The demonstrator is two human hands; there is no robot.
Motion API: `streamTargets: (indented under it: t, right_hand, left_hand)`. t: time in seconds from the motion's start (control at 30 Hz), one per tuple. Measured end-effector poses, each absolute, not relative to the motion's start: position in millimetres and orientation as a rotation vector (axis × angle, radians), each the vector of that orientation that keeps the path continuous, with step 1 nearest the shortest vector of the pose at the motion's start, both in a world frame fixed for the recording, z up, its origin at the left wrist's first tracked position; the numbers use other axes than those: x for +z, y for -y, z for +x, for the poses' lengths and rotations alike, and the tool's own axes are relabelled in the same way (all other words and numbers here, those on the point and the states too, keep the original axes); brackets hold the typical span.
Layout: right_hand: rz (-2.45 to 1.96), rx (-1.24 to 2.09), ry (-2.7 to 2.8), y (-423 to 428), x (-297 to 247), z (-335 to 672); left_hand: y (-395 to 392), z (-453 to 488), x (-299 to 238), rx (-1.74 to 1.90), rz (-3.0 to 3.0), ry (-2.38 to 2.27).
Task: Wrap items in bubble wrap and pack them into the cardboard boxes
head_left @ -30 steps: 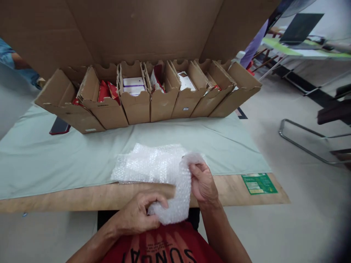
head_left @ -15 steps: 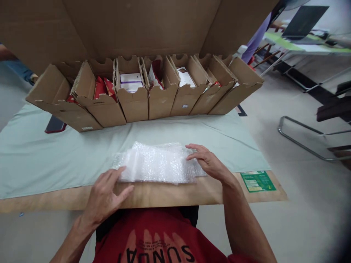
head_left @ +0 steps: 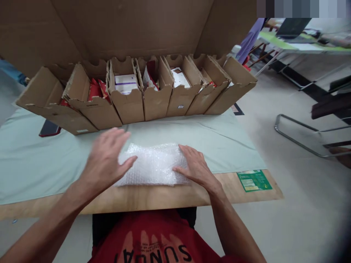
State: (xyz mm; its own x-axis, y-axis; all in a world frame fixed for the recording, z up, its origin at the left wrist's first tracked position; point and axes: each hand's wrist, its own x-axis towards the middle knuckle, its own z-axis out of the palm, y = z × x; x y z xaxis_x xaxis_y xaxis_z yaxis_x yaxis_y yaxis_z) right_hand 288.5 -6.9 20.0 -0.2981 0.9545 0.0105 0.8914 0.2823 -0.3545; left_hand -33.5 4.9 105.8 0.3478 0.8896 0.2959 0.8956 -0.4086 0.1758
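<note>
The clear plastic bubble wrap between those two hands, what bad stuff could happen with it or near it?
The clear plastic bubble wrap lies close to the bare wooden front edge of the table, so a careless push toward the person might slide it off. The raised, open left hand is between the wrap and the row of brown cardboard boxes, so reaching farther could perhaps bump one.

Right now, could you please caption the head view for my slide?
Left hand and right hand, both open, at either end of the bubble wrap before a row of cardboard boxes.
</note>
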Motion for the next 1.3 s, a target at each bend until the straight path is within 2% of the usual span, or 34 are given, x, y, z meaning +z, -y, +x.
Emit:
streamTargets:
  t: [0.1, 0.17, 0.47, 0.67, 0.9, 1.03, 1.13, 1.2, 1.23, 1.3]
  right_hand:
    - [-1.704, 0.397, 2.309, 11, 12, 287]
    - [-1.699, 0.371, 2.279, 13, 7, 285]
    - [-1.500, 0.231, 2.207, 17, -1, 276]
    - [-1.272, -0.073, 2.163, 48, 27, 273]
    - [-0.927, -0.085, 2.257, 17, 70, 226]
    - [-0.652, -0.078, 2.286, -13, 105, 159]
    - [-0.591, -0.077, 2.257, -26, 134, 111]
    - [-0.677, -0.044, 2.280, -34, 143, 87]
    - [-0.725, -0.011, 2.300, -40, 141, 77]
    - [-0.773, 0.065, 2.324, -52, 121, 61]
  left_hand:
    - [-34, -12, 91, 0.222, -2.848, 1.768]
    - [-50, -5, 80, 0.572, -2.898, 1.833]
    - [-81, 5, 75, 0.929, -3.043, 1.802]
    - [-49, -4, 95, 0.562, -3.218, 1.761]
    - [26, -89, 119, -0.260, -2.947, 2.542]
    - [73, -157, 137, -0.732, -2.395, 2.959]
    - [103, -212, 148, -1.166, -1.483, 3.299]
    - [112, -249, 153, -1.417, -0.891, 3.269]
    - [111, -267, 154, -1.459, -0.761, 3.200]
    - [99, -301, 153, -1.228, -0.846, 3.075]
